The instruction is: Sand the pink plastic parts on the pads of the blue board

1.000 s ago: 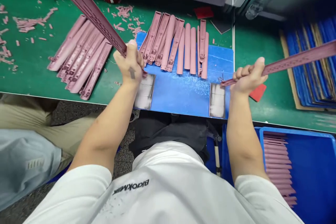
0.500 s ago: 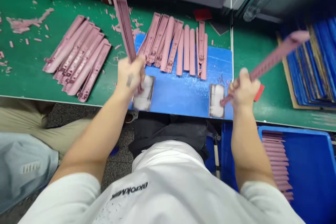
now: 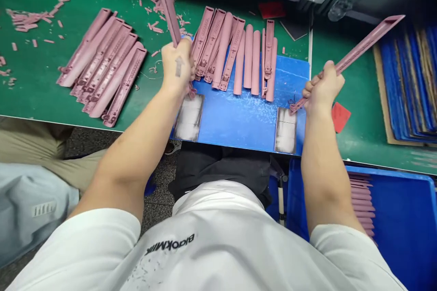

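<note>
Pink plastic strips [image 3: 167, 4] run through left hand [image 3: 177, 67] and right hand [image 3: 322, 88].

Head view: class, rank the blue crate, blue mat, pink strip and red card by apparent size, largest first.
Blue crate and blue mat: unsure, since the crate is cut off and nearer the camera. Then pink strip, then red card.

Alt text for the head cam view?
The left hand grips a pink plastic strip and the right hand another pink strip, both above a blue mat on a green workbench. More pink strips lie in rows.
</note>
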A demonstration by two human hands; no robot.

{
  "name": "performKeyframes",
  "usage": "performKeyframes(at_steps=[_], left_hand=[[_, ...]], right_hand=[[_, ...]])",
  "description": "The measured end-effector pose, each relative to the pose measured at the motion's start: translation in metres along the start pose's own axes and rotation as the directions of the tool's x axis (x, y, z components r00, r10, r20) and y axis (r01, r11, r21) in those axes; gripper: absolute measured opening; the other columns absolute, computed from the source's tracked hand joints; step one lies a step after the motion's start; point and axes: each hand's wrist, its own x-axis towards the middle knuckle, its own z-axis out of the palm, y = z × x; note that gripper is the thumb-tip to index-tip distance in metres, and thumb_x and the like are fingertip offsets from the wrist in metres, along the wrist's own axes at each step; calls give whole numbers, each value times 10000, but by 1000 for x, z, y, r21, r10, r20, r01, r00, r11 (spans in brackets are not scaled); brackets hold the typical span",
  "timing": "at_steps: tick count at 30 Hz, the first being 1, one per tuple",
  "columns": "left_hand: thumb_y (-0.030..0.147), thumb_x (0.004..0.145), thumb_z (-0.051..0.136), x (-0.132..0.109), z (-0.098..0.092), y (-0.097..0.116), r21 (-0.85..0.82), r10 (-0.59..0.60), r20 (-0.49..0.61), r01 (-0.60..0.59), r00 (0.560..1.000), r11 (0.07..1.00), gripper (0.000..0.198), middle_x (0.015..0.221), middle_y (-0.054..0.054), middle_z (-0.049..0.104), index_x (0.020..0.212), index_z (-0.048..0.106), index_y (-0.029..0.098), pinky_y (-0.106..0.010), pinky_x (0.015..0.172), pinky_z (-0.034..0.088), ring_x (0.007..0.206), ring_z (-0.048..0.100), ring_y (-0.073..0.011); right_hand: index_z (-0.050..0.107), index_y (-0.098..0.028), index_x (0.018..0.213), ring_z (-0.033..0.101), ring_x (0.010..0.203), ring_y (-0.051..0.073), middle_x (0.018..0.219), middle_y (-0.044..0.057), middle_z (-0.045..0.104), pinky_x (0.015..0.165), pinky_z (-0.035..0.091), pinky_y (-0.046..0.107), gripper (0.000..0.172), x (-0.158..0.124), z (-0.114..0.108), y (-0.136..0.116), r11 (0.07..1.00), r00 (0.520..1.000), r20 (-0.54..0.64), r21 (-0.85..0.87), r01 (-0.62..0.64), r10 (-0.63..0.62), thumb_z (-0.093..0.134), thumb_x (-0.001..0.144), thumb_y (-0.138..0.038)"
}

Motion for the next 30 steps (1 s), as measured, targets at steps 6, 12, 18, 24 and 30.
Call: performKeyframes(at_steps=[6,12,18,24,30], left_hand=[[656,1055,795,-33,-1,5,-47,272,50,-270,961,962,710,539,95,219,701,304,284,-314,510,198,493,226,-93],[775,967,829,-109,-33,11,-75,419,82,-414,904,907,823,524,63,234,603,297,264,-339,456,216,439,278,-114],[762,1076,722,-96,-15,9,-84,445,-52,-448,894,890,789,531,91,223,657,264,274,-316,486,204,441,245,-70],[658,993,861,-136,-36,13,-124,276,64,-267,959,956,798,510,95,162,612,272,277,-378,473,123,421,168,-92],[609,1142,732,-101,-20,7,-45,391,-11,-391,920,919,713,569,80,237,679,314,265,-339,563,220,519,266,-90]], right_hand=[[252,-332,736,138,421,79,563,-134,139,398,151,264,609,-10,7,4,951,957,-88,118,286,-277,625,1128,-611],[226,-277,685,112,420,91,540,-106,120,420,166,267,656,-115,-21,-10,883,901,-41,183,432,-432,696,1029,-578],[260,-326,747,233,462,122,591,-97,166,419,293,292,685,-92,-8,-7,897,903,-72,102,430,-424,618,1042,-831],[297,-322,664,225,427,135,519,-79,200,410,265,338,726,-131,-28,-2,898,898,6,25,439,-439,688,1020,-820],[299,-319,655,333,427,129,525,-81,244,416,348,312,781,-91,-8,-6,879,882,-134,102,467,-453,654,965,-941]])
